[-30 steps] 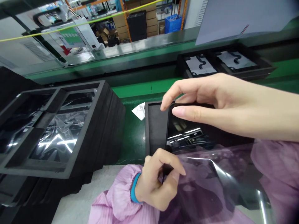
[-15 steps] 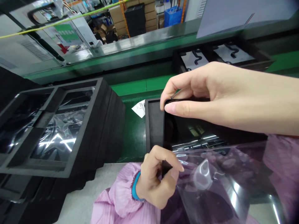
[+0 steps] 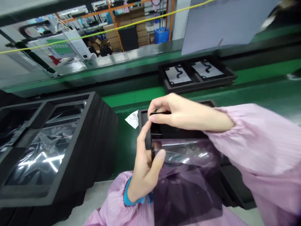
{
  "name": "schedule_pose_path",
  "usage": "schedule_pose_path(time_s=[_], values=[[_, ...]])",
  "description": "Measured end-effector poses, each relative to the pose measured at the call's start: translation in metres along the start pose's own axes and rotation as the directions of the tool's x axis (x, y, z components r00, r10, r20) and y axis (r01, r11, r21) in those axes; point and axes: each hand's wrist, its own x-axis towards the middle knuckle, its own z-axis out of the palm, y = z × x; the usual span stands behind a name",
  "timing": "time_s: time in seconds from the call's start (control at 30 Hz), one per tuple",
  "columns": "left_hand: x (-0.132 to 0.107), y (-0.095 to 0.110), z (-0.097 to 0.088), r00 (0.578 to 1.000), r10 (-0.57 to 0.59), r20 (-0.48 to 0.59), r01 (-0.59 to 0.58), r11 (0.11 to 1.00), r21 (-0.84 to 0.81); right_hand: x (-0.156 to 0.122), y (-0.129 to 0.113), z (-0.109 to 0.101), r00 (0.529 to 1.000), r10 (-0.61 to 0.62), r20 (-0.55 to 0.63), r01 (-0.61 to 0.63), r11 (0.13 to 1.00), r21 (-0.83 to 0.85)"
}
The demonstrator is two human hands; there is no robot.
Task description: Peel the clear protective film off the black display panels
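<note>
A glossy black screen panel (image 3: 180, 134) is tilted in front of me over a black foam tray (image 3: 142, 116). My right hand (image 3: 174, 114) pinches the panel's upper left corner between thumb and fingers. Along the left edge, my left hand (image 3: 145, 166) grips the panel, its thumb on the front and its index finger reaching up to the corner by my right hand. Clear film (image 3: 188, 194) hangs off the panel's face toward my body, over my lap. Part of the panel is hidden by my right arm and the film.
Stacked black foam trays (image 3: 77, 138) stand at the left, the top one holding film-covered panels. Another foam tray (image 3: 199, 83) with two white-backed parts lies on the green bench (image 3: 127, 144) farther back. A small white paper piece (image 3: 133, 119) lies beside the near tray.
My left hand has opened from its curled pose and moved up to the panel's left edge. The film hangs lower. The view has shifted back, with more of my right sleeve showing.
</note>
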Motion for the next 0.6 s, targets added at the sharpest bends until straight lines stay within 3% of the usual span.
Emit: schedule_pose_path(time_s=[0.17,0.23,0.27,0.33,0.4,0.5,0.6], values=[[0.019,-0.014,-0.001,0.996,-0.054,-0.065,0.058,0.996,0.061,0.020,0.030,-0.002,0.999,-0.010,0.040,0.006,0.994,0.108],[0.029,-0.025,-0.007,0.991,-0.084,-0.100,0.093,0.992,0.090,0.033,0.053,-0.013,0.987,0.136,-0.086,-0.115,0.971,0.212],[0.035,-0.032,-0.012,0.987,-0.089,-0.136,0.104,0.989,0.106,0.040,0.068,-0.021,0.953,0.238,-0.190,-0.178,0.941,0.287],[0.048,-0.053,-0.021,0.966,-0.076,-0.248,0.105,0.989,0.105,0.052,0.103,-0.040,0.837,0.396,-0.378,-0.246,0.889,0.387],[0.062,-0.077,-0.028,0.942,-0.075,-0.328,0.089,0.996,0.028,0.058,0.139,-0.060,0.681,0.530,-0.505,-0.292,0.830,0.476],[0.083,-0.113,-0.031,0.931,-0.143,-0.336,0.113,0.988,-0.106,0.058,0.182,-0.082,0.481,0.681,-0.553,-0.339,0.726,0.598],[0.097,-0.138,-0.029,0.937,-0.195,-0.289,0.161,0.977,-0.138,0.060,0.206,-0.091,0.364,0.750,-0.552,-0.344,0.660,0.668]])
